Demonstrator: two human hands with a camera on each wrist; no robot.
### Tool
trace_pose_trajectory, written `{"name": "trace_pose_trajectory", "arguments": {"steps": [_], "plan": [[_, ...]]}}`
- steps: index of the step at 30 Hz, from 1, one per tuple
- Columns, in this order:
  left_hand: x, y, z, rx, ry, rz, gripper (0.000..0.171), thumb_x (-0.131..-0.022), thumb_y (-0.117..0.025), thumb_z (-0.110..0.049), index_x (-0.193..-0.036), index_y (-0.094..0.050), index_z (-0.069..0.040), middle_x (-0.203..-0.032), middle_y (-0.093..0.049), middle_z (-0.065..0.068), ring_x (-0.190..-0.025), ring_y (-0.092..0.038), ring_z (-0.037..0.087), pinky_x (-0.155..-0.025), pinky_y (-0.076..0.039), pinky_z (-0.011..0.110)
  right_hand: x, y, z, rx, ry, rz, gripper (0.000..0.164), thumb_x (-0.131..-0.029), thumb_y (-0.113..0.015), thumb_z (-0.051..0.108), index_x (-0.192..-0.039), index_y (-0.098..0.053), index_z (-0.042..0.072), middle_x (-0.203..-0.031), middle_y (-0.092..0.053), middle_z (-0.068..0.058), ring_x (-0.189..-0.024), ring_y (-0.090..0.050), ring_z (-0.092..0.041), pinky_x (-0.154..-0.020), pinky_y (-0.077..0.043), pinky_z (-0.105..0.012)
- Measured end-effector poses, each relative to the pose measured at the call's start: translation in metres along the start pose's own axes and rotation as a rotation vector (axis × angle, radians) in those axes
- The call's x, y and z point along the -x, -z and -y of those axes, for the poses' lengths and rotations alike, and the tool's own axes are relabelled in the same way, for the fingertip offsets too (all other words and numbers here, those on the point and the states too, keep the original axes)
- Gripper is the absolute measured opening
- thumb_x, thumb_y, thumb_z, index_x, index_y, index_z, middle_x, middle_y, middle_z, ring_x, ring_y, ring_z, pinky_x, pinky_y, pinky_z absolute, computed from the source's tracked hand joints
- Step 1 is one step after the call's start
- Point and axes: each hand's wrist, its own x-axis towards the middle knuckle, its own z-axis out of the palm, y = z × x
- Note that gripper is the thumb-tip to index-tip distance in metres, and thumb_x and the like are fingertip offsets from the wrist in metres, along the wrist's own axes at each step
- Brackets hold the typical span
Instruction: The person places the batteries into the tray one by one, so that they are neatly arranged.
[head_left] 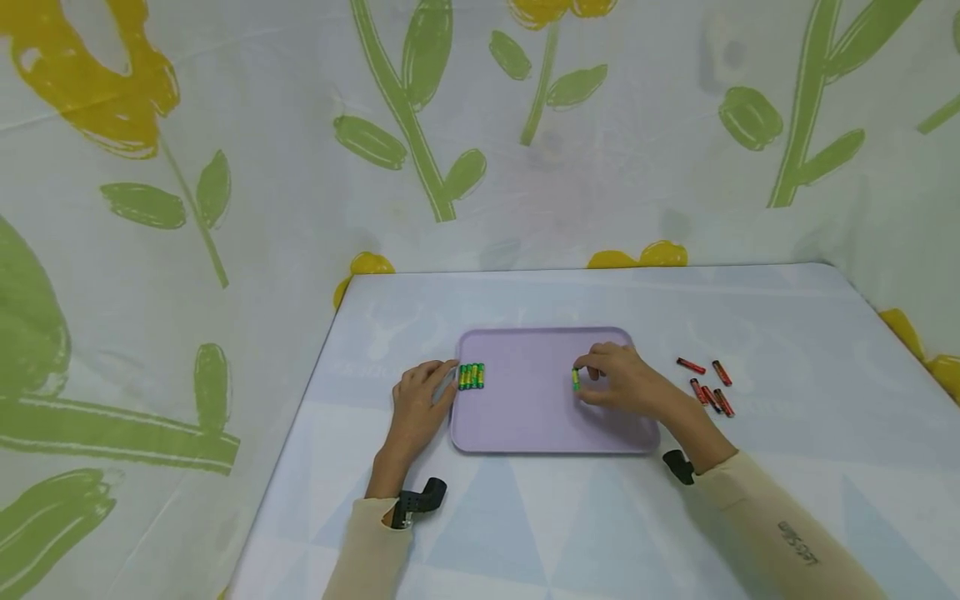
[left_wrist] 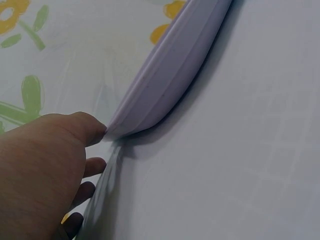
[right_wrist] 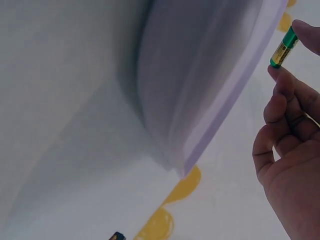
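A lilac tray (head_left: 525,442) lies on the table. Several green-and-yellow batteries (head_left: 471,377) stand side by side in a row at its left edge. Over the tray's right half, my right hand (head_left: 618,379) pinches one more green battery (right_wrist: 284,47) by its ends between thumb and fingertip. My left hand (head_left: 422,404) is at the tray's left rim, fingers loosely bent near the row. In the left wrist view, the left hand (left_wrist: 45,170) touches the rim of the tray (left_wrist: 165,75) and holds no battery.
Several red-and-black batteries (head_left: 722,372) lie scattered on the table to the right of the tray. The table (head_left: 810,333) has a pale blue patterned cover. A white cloth (head_left: 285,167) with flowers and leaves hangs behind and at the sides.
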Motion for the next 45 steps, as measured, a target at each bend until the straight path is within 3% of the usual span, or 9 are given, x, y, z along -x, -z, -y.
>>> {"name": "trace_pose_trajectory", "arguments": {"steps": [19,30,37,45], "plan": [[-0.001,0.000,0.001,-0.013,0.019,0.012,0.042,-0.104,-0.055,-0.036,-0.145,-0.055,-0.028,-0.141,-0.051,0.003,-0.133,-0.036,0.028,-0.109,-0.021,0.051,-0.026,-0.014,0.022,-0.004,0.035,0.071,0.034,-0.086,-0.079,0.027,-0.113,-0.072,0.008,-0.085,-0.055,0.005,-0.083,-0.048,-0.015,-0.082,-0.036,-0.039],[-0.001,0.002,0.001,-0.003,0.003,0.001,0.042,-0.103,-0.056,-0.035,-0.144,-0.056,-0.026,-0.141,-0.052,0.004,-0.132,-0.037,0.029,-0.108,-0.021,0.052,-0.034,-0.011,0.034,0.012,0.029,0.073,0.033,-0.086,-0.079,0.028,-0.113,-0.073,0.011,-0.086,-0.057,0.003,-0.082,-0.048,-0.015,-0.082,-0.037,-0.039],[-0.002,0.003,0.001,-0.014,-0.002,-0.009,0.041,-0.103,-0.056,-0.033,-0.144,-0.056,-0.026,-0.141,-0.052,0.004,-0.132,-0.037,0.029,-0.108,-0.022,0.053,-0.048,-0.009,0.043,0.030,0.025,0.075,0.033,-0.086,-0.078,0.030,-0.113,-0.073,0.012,-0.087,-0.058,0.003,-0.084,-0.050,-0.016,-0.086,-0.039,-0.041],[-0.001,0.001,0.000,-0.012,0.006,-0.009,0.041,-0.103,-0.057,-0.034,-0.144,-0.057,-0.026,-0.141,-0.052,0.005,-0.132,-0.037,0.029,-0.108,-0.021,0.052,-0.064,-0.020,0.044,0.031,0.006,0.115,0.035,-0.085,-0.080,0.031,-0.114,-0.073,0.011,-0.087,-0.058,0.001,-0.082,-0.049,-0.016,-0.083,-0.037,-0.040]]}}
